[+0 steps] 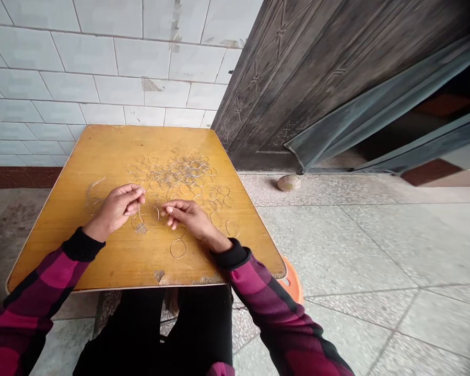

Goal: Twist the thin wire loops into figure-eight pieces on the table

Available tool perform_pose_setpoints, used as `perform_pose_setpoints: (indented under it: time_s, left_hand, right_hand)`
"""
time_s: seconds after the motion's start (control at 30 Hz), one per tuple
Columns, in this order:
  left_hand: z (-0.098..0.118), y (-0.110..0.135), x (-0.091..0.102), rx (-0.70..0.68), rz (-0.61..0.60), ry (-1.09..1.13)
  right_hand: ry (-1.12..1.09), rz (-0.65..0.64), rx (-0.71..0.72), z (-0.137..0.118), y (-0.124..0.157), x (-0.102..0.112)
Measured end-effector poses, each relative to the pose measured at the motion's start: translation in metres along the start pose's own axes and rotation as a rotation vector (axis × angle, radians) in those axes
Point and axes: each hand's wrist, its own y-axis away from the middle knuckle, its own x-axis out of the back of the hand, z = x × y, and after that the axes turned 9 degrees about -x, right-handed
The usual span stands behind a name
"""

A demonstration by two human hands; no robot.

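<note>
My left hand (pixel 117 208) is closed in a pinch above the left-middle of the table. A thin, bent metal wire (pixel 140 213) hangs from its fingertips, its lower end curving into a loop. Facing it, my right hand (pixel 191 218) has thumb and forefinger pinched at a small wire loop (pixel 158 213); the exact contact is too fine to make out. Many wire loops, some shaped like a figure eight, lie beyond both hands in a loose pile (pixel 188 169). One figure-eight wire (pixel 178 248) rests closer to me, below my right hand.
The yellow wooden table (pixel 117 266) has chipped spots and stands against a white tiled wall (pixel 141 57). Loose wires (pixel 96 184) lie at its left. An orange stool (pixel 293 282) shows under the right corner. A roundish stone-like object (pixel 289 183) sits by the dark door (pixel 254 120).
</note>
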Motion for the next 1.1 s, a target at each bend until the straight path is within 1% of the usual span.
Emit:
perform_pose_setpoints:
  time_s: [0.17,0.3,0.37,0.43,0.5,0.57,0.67,0.73,0.9,1.1]
  left_hand:
    - [-0.006,-0.005,-0.025,-0.019,-0.058,-0.072]
    - [-0.007,-0.006,-0.037,-0.072,-0.060,-0.149]
    - [-0.007,-0.005,-0.038,-0.106,-0.015,-0.194]
    - [-0.009,-0.003,-0.036,-0.127,0.046,-0.252]
    - [-0.013,0.000,-0.033,-0.135,0.080,-0.300]
    - [-0.019,0.003,-0.031,-0.140,0.070,-0.303]
    - [-0.028,0.006,-0.032,-0.142,0.041,-0.246]
    - [-0.031,0.007,-0.034,-0.137,0.046,-0.208]
    - [-0.034,0.008,-0.034,-0.134,0.046,-0.221]
    - [-0.034,0.009,-0.034,-0.159,0.037,-0.277]
  right_hand:
    - [-0.079,-0.038,-0.037,0.001,0.000,0.000]
    - [-0.108,-0.044,-0.064,0.002,-0.001,0.001]
    - [-0.141,-0.009,-0.065,0.003,-0.002,0.002]
    - [-0.190,0.040,-0.053,0.003,-0.003,0.003]
    - [-0.240,0.076,-0.035,0.003,-0.004,0.003]
    - [-0.276,0.091,-0.019,0.003,-0.005,0.004]
    - [-0.315,0.100,-0.004,0.002,-0.005,0.004]
    - [-0.344,0.098,-0.009,0.001,-0.005,0.004]
    - [-0.380,0.074,-0.040,0.000,-0.002,0.002]
    - [-0.383,0.067,-0.030,0.001,-0.002,0.000]
